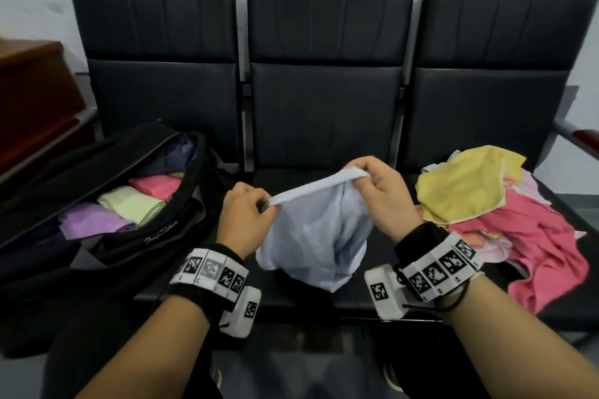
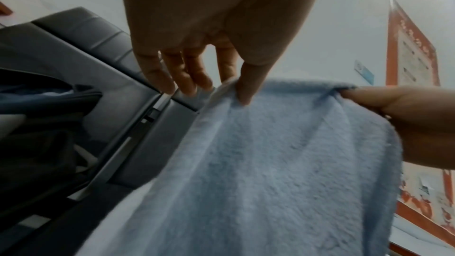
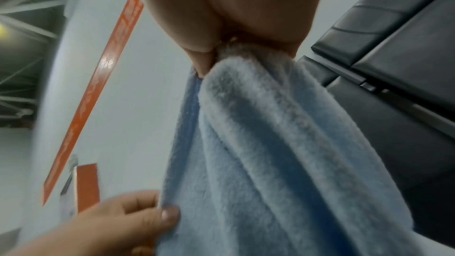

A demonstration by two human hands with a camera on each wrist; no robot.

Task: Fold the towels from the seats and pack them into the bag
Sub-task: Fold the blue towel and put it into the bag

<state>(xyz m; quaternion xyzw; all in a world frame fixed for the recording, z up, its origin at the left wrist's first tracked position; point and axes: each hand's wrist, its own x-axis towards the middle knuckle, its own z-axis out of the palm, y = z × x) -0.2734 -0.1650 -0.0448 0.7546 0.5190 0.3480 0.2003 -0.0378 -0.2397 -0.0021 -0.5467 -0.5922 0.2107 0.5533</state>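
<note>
1. A black soft fabric bag (image 1: 107,178) lies unzipped on the left black padded seat (image 1: 162,100). Inside it sit folded towels side by side: a purple one (image 1: 90,223), a pale green one (image 1: 133,204) and a pink one (image 1: 158,186); darker cloth lies deeper in, too dim to name.
2. The left hand (image 1: 244,217) pinches one end of the top edge of a pale blue fleecy towel (image 1: 316,230) between thumb and forefinger; in the left wrist view the other fingers (image 2: 172,77) hang loose beside the edge.
3. The towel hangs in soft folds over the front of the middle seat (image 1: 324,120); its lower part seems to rest on the cushion, though that part of the view is unclear.
4. The right hand (image 1: 382,201) grips the other end of that edge, fingers curled tight round the bunched cloth, held slightly higher than the left.
5. On the right seat (image 1: 486,113) lies a loose heap: a yellow towel (image 1: 466,185) on top, a crumpled pink towel (image 1: 538,246) spread below it.
</note>
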